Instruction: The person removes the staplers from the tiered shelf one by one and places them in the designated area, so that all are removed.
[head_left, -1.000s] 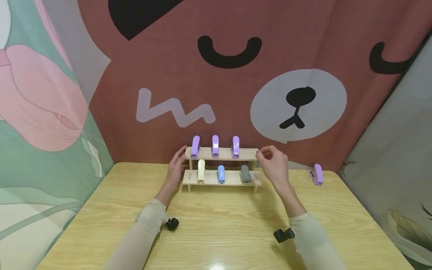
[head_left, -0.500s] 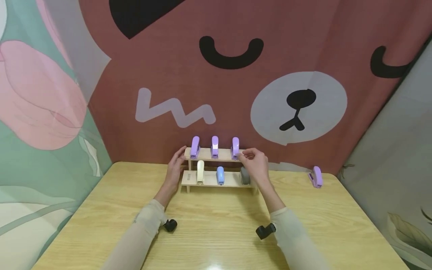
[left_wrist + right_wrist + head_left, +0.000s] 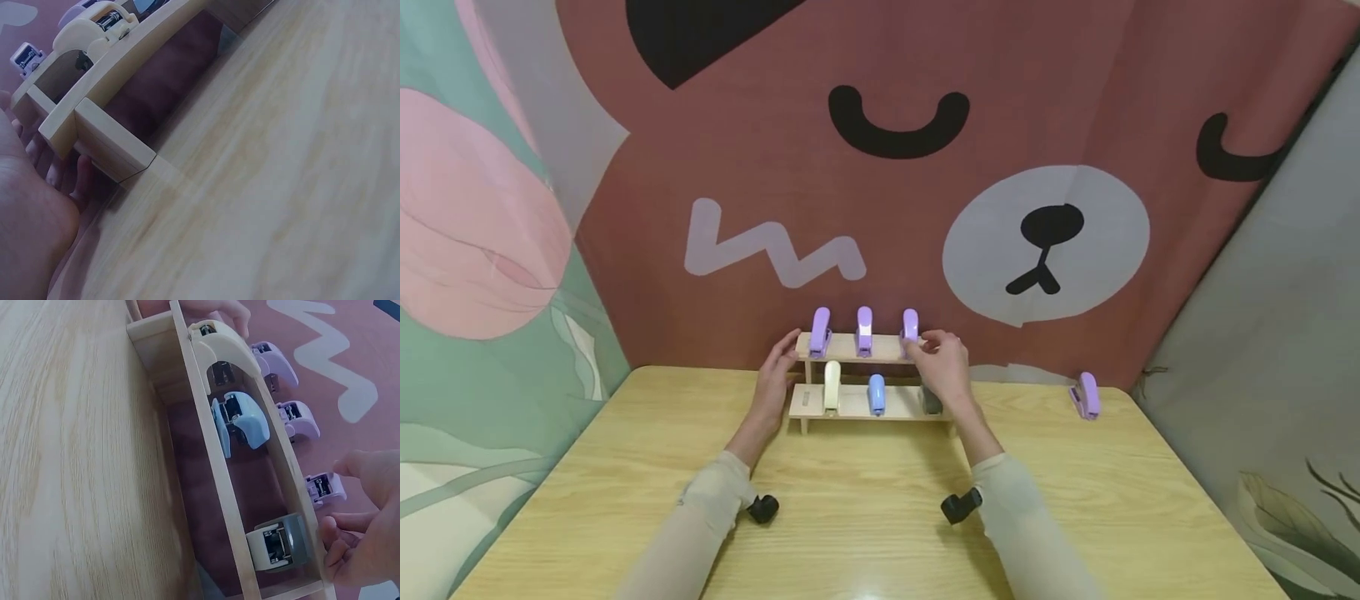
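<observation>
A two-step wooden rack [image 3: 853, 407] stands at the table's back edge. Its upper step carries a left purple stapler [image 3: 820, 332], a middle one [image 3: 864, 330] and a right purple stapler [image 3: 910, 322]. Below sit a cream stapler [image 3: 831, 387], a blue stapler [image 3: 877, 394] and a grey stapler [image 3: 287, 540], partly hidden by my right hand in the head view. My left hand [image 3: 771, 387] rests along the rack's left end, fingers extended. Around the right purple stapler, my right hand [image 3: 943, 367] has its thumb right at the body; I cannot tell whether it grips.
Another purple stapler [image 3: 1085, 397] stands on the right part of the wooden table [image 3: 850, 517]. Close behind the rack hangs a brown curtain [image 3: 737, 317] with a bear face. Small black cameras sit at both wrists.
My right hand has moved left from the rack's right end to the right purple stapler on the upper step. The left hand stays at the left end; the head view shifts slightly.
</observation>
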Motion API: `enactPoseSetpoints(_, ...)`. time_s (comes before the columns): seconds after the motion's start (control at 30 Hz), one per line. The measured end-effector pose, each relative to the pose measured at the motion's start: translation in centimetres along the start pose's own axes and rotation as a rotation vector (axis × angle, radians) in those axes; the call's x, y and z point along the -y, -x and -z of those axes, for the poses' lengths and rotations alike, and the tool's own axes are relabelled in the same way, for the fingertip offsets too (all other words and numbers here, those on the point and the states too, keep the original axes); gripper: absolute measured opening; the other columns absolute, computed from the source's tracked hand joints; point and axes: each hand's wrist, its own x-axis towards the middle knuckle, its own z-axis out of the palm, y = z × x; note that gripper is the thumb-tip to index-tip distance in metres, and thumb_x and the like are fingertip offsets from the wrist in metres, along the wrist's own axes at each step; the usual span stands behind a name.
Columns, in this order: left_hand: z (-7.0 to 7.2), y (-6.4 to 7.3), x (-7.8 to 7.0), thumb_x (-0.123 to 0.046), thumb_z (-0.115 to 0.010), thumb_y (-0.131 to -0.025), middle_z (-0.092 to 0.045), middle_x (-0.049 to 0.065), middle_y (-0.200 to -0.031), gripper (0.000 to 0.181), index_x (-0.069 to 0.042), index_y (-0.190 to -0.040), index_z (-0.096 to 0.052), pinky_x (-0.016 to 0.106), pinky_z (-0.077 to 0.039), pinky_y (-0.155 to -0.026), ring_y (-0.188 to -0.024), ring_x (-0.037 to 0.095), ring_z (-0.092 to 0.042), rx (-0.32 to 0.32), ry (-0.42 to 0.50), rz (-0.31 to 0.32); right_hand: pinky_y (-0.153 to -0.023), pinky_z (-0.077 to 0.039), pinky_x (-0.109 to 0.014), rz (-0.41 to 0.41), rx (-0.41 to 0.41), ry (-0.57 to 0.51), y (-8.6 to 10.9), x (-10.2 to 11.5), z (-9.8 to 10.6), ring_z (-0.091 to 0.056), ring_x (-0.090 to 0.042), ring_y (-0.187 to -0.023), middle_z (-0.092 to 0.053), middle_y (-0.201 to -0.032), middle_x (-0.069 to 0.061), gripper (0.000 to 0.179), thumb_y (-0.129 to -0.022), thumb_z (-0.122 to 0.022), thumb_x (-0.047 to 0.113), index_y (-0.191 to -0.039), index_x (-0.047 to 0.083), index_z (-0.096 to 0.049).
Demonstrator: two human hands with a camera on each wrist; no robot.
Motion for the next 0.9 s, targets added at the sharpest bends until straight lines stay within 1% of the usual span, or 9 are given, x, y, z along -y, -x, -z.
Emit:
enactPoseSetpoints(0.07,0.3,0.1,-0.1,-0.030,-0.051,-0.107,-0.052,0.003,-0.149,0.043,-0.022,-0.150,-0.053,0.055,-0.038,-0.102,-0.129,0.023,-0.048,-0.007,0.002,-0.004,-0.077,-0.049,-0.042,0.013,0.016,-0.004,0.0,-0.2,-0.4,-0.059,-0.028,-0.092,-0.066,-0.096,-0.013,0.045,-0.088,-0.078,0.036,-0.113,-0.001,-0.072)
enactPoseSetpoints(0.23,0.4,0.0,-0.2,-0.032,-0.049,-0.108,-0.048,0.003,-0.152,0.046,-0.023,-0.153,-0.049,0.055,-0.037,-0.106,-0.134,0.023,-0.045,0.036,-0.018,0.005,-0.078,-0.050,-0.042,0.044,0.015,0.025,-0.1,-0.5,-0.5,-0.061,-0.027,-0.092,-0.066,-0.097,-0.014,0.045,-0.087,-0.079,0.032,-0.116,-0.001,-0.073)
enactPoseSetpoints(0.33,0.4,0.0,-0.1,-0.033,-0.049,-0.109,-0.047,0.003,-0.153,0.046,-0.023,-0.153,-0.049,0.056,-0.035,-0.107,-0.135,0.024,-0.043,0.036,-0.018,0.009,-0.079,-0.050,-0.042,0.057,0.035,0.036,-0.1,-0.5,-0.6,-0.061,-0.027,-0.091,-0.067,-0.100,-0.016,0.043,-0.087,-0.078,0.030,-0.116,-0.001,-0.074)
enactPoseSetpoints(0.43,0.5,0.0,-0.1,-0.030,-0.048,-0.109,-0.046,0.005,-0.154,0.046,-0.021,-0.154,-0.047,0.058,-0.034,-0.107,-0.135,0.025,-0.043,0.037,-0.007,0.013,-0.078,-0.049,-0.041,0.062,0.047,0.046,0.0,-0.5,-0.7,-0.060,-0.026,-0.090,-0.067,-0.102,-0.016,0.039,-0.087,-0.077,0.029,-0.114,0.000,-0.074)
enactPoseSetpoints(0.6,0.6,-0.1,-0.2,-0.024,-0.044,-0.110,-0.045,0.010,-0.154,0.047,-0.017,-0.156,-0.043,0.061,-0.033,-0.107,-0.133,0.027,-0.044,0.043,0.007,0.018,-0.074,-0.049,-0.039,0.058,0.034,0.044,-0.1,-0.5,-1.0,-0.059,-0.025,-0.087,-0.066,-0.099,-0.015,0.036,-0.086,-0.078,0.026,-0.111,0.001,-0.075)
enactPoseSetpoints(0.7,0.5,0.0,-0.7,-0.020,-0.044,-0.110,-0.044,0.012,-0.154,0.047,-0.013,-0.157,-0.042,0.063,-0.032,-0.107,-0.132,0.027,-0.045,0.046,0.010,0.024,-0.074,-0.050,-0.039,0.051,0.025,0.033,-0.1,-0.4,-1.1,-0.059,-0.025,-0.086,-0.065,-0.098,-0.013,0.037,-0.085,-0.078,0.026,-0.111,-0.001,-0.074)
enactPoseSetpoints(0.8,0.1,0.5,-1.8,-0.017,-0.044,-0.110,-0.044,0.014,-0.154,0.047,-0.009,-0.156,-0.041,0.065,-0.031,-0.107,-0.131,0.027,-0.045,0.051,0.012,0.029,-0.074,-0.050,-0.039,0.037,0.023,0.026,0.0,-0.4,-1.1,-0.060,-0.025,-0.086,-0.065,-0.097,-0.013,0.038,-0.084,-0.079,0.027,-0.109,-0.001,-0.072)
enactPoseSetpoints(0.9,-0.3,1.0,-2.7,-0.016,-0.044,-0.109,-0.045,0.014,-0.153,0.047,-0.008,-0.156,-0.041,0.064,-0.031,-0.108,-0.131,0.026,-0.046,0.047,0.000,0.034,-0.074,-0.050,-0.039,0.023,0.028,0.023,0.0,-0.4,-1.0,-0.060,-0.025,-0.084,-0.067,-0.096,-0.012,0.037,-0.082,-0.079,0.028,-0.105,0.000,-0.072)
